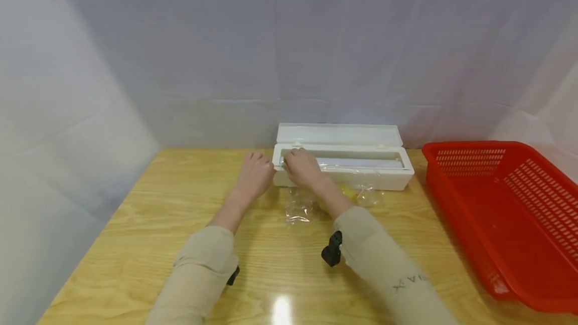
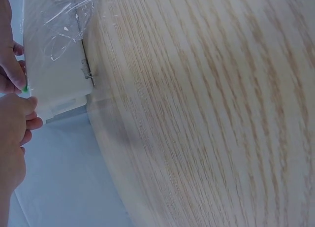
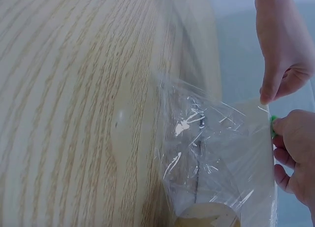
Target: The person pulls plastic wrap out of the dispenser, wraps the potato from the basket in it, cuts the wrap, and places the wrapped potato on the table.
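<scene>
A white cling film dispenser stands at the table's back with its lid raised and a roll inside. At its left end, my left hand pinches the front edge between thumb and fingers. Close beside it, my right hand pinches a small green slide cutter on that edge; the fingers hide most of it. Clear cling film hangs crumpled over the dispenser's front onto the table. A yellow rounded thing lies by the film, partly hidden by my right forearm.
A red plastic basket with slotted walls stands on the right of the wooden table. White sheeting hangs behind the table and at its sides.
</scene>
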